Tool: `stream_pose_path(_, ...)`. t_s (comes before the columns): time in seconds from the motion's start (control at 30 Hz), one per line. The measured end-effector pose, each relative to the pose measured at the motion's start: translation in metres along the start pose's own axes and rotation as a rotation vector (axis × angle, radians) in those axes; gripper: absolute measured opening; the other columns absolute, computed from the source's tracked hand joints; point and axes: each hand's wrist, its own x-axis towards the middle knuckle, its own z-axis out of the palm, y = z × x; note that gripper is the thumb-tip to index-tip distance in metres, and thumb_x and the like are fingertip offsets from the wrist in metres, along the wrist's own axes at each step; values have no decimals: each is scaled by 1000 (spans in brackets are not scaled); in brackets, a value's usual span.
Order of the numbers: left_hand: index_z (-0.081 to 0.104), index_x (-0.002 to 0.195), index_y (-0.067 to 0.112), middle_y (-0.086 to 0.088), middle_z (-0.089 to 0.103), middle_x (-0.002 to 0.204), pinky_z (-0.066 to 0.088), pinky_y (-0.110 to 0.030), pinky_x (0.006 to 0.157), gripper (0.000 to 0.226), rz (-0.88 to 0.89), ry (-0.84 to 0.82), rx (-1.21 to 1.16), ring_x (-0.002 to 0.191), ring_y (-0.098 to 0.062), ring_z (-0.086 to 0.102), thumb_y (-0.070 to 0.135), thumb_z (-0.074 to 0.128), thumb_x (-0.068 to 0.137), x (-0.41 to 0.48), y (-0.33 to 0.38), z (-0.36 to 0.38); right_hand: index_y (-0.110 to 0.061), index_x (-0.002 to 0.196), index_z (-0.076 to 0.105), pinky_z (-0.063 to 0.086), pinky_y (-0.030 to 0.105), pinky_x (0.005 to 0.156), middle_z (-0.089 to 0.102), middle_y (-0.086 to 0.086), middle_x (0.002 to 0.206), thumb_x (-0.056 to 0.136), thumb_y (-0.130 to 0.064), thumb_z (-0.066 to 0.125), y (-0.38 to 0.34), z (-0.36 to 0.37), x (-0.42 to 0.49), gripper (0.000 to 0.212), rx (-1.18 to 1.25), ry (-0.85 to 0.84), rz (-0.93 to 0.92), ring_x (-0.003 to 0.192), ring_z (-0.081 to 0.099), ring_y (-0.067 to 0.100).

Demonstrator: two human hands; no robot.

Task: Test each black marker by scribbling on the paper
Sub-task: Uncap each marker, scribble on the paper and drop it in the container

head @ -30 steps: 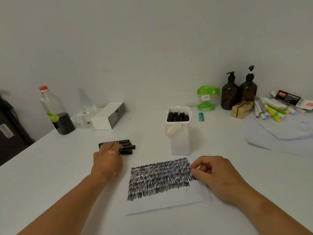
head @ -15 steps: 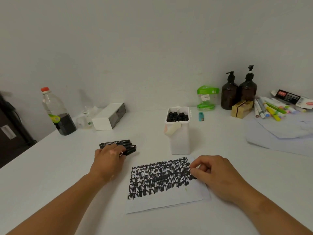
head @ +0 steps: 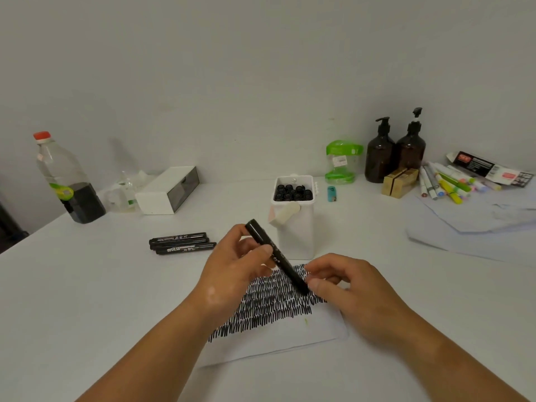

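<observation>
You have the black marker (head: 285,265) slanted above the scribbled paper (head: 290,338), its lower end over the ink rows. This looks like the uncapping step. Next, pull the cap straight off and bring the tip down on a bare patch of the sheet. Your left hand (head: 232,274) wraps the barrel, thumb on top, and your right hand (head: 348,288) pinches the lower end between thumb and forefinger. Three more markers (head: 182,243) lie to the left, with the white tub (head: 295,236) behind.

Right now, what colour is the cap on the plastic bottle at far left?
The bottle cap is red, seen in the head view.
</observation>
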Motion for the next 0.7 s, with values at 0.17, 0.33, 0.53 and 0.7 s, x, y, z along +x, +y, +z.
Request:
stream_pose_path(0.17, 64, 103, 8, -19, 65, 91, 56, -36, 75, 26, -36, -50, -179, 79, -32, 67, 5, 69, 78, -7, -20, 5, -48, 108, 64, 46, 19, 71, 77, -17, 92, 74, -52, 73, -5, 5, 0, 35, 44, -10, 1, 87, 68, 8)
stream_pose_path(0.33, 68, 96, 10, -19, 69, 90, 55, -41, 82, 28, -16, -126, 10, 85, -32, 68, 18, 79, 72, -17, -18, -12, -41, 91, 75, 56, 30, 71, 79, -10, 86, 85, -22, 80, -8, 2, 3, 21, 156, 100, 7, 79, 71, 11)
stream_pose_path(0.53, 68, 102, 34, 9, 70, 86, 51, -26, 71, 20, 240, -186, 771, 77, -14, 64, 19, 68, 89, -26, -16, -6, -33, 85, 78, 44, 12, 56, 72, -8, 70, 85, -16, 80, -9, 4, 2, 16, 244, 129, 24, 58, 60, 4)
stream_pose_path(0.7, 62, 119, 29, 14, 61, 82, 42, -19, 68, 23, 348, -334, 892, 76, -8, 54, 36, 48, 102, -30, -17, 6, -27, 85, 77, 44, 13, 54, 69, -7, 66, 75, -29, 81, -14, 11, 1, 11, 373, 66, 30, 53, 57, 3)
